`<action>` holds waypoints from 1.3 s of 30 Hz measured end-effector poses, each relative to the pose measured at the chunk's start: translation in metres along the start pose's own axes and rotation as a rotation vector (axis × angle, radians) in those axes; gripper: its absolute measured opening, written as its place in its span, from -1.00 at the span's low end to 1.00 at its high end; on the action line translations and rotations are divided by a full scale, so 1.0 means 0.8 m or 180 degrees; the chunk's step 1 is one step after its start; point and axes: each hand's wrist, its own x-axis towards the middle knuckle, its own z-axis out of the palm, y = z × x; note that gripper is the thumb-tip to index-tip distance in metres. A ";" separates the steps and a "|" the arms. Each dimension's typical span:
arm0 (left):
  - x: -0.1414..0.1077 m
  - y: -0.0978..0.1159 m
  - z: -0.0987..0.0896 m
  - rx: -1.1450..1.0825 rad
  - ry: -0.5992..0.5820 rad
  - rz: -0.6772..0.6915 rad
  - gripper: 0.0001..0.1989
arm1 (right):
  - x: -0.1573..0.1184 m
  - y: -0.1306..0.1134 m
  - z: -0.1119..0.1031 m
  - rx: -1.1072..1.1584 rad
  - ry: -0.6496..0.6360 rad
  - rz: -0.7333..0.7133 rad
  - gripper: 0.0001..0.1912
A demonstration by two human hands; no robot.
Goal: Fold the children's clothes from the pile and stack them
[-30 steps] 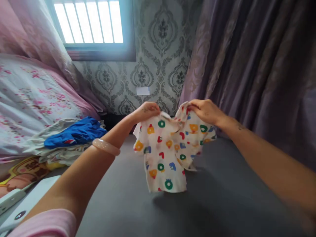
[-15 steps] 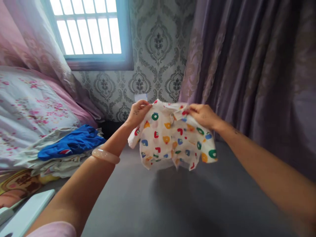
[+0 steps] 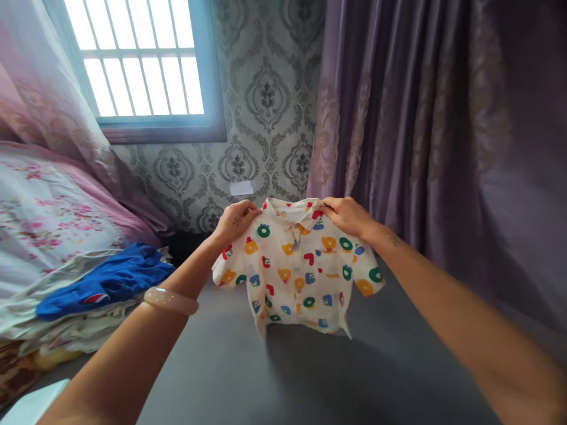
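Shirt point(image 3: 296, 271), printed, short-sleeved: hung straighter than before, its collar now opened out. Left hand point(image 3: 235, 221): clamped on the shirt's shoulder, beside the collar. Shirt body: suspended below and between both grips, above the grey surface point(image 3: 212, 366), sleeves spread outward. Right hand point(image 3: 349, 217): clamped on the opposite shoulder, close to the collar.

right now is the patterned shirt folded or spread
Spread: the patterned shirt hangs open between both hands, collar up, both short sleeves out.
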 end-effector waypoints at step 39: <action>-0.099 0.010 -0.074 -0.0468 -0.2140 -0.0371 -0.53 | -0.087 -0.034 -0.004 0.1639 -0.1755 0.0038 -0.57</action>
